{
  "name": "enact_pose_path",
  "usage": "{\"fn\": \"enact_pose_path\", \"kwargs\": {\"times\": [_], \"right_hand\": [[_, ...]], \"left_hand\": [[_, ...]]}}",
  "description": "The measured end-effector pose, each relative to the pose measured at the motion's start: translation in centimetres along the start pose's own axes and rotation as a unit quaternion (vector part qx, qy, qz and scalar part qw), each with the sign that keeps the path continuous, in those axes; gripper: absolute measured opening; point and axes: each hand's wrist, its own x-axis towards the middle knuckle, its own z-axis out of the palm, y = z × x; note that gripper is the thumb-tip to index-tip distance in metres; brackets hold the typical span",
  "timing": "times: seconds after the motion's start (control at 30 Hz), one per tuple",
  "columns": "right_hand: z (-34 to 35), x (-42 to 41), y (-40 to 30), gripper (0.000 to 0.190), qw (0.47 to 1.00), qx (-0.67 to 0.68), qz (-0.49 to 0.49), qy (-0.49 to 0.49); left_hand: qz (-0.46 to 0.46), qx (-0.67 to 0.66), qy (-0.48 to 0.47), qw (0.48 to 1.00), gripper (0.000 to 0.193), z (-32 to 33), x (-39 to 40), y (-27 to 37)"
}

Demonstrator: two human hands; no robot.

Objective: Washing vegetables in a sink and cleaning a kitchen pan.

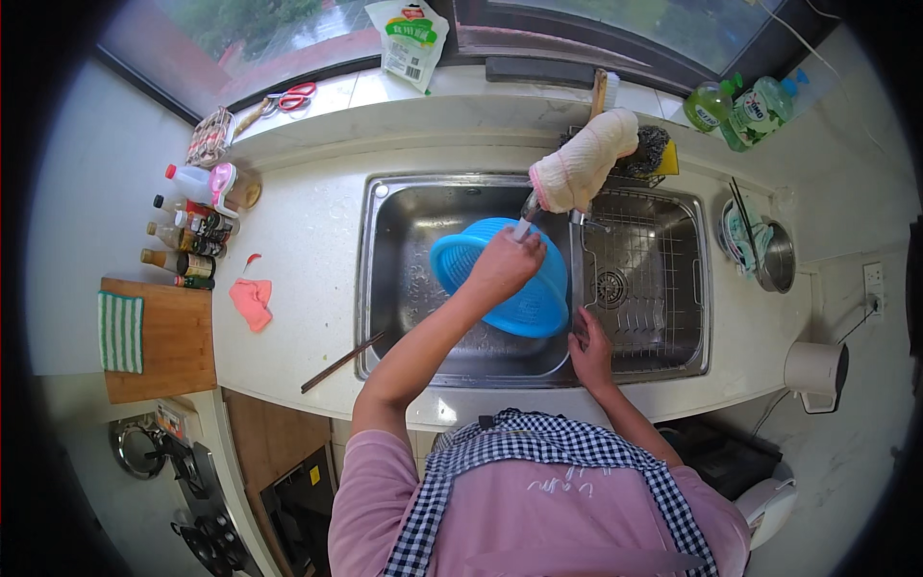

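Note:
My left hand point(507, 258) has its fingers curled around the pale nozzle point(521, 229) at the end of the kitchen faucet. A cream cloth with pink lines point(584, 160) is wrapped around the faucet's upper part. Beneath that hand, blue plastic colander-like ware point(530, 306) lies tilted in the left bowl of the stainless steel sink point(404, 317). It shows two rims, so it may be two nested pieces; my forearm hides part of it. My right hand point(593, 351) holds nothing and rests by the divider between the bowls, fingers apart.
A wire rack point(656, 317) sits in the right bowl. Chopsticks point(342, 363) project over the sink's left edge. Leftward are a pink cloth point(251, 304), a red chili point(252, 258), bottles point(186, 241) and a cutting board point(180, 346). Rightward stand a metal bowl point(779, 257) and a kettle point(813, 375).

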Motion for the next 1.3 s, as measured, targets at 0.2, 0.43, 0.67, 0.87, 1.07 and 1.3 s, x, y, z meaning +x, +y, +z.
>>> {"fn": "enact_pose_path", "kwargs": {"times": [0.2, 0.43, 0.67, 0.87, 1.07, 1.3], "right_hand": [[-0.6, 0.6, -0.1, 0.051, 1.0, 0.0, -0.005, -0.007], [0.0, 1.9, -0.2, 0.05, 1.0, 0.0, -0.031, 0.002], [0.9, 4.6, -0.1, 0.053, 0.999, -0.015, -0.046, -0.009], [2.4, 7.8, -0.1, 0.061, 0.996, 0.022, 0.007, -0.082], [4.1, 10.3, -1.3, 0.068, 0.978, -0.013, -0.046, -0.202], [5.9, 11.4, -0.2, 0.066, 0.971, -0.031, -0.071, -0.224]], "left_hand": [[-0.002, 0.003, -0.026, 1.0, 0.043, 0.7, 0.5, -2.0], [-0.118, -0.028, 0.134, 0.984, 0.055, -0.1, -3.6, -3.7], [-0.308, -0.154, 0.226, 0.911, 0.053, -0.4, -12.0, -3.9], [-0.373, -0.182, 0.302, 0.858, 0.054, -1.0, -15.0, -2.9], [-0.286, -0.017, 0.243, 0.927, 0.048, -4.2, -13.4, -1.3], [-0.187, 0.049, 0.234, 0.953, 0.051, -5.5, -11.2, 0.5]]}}
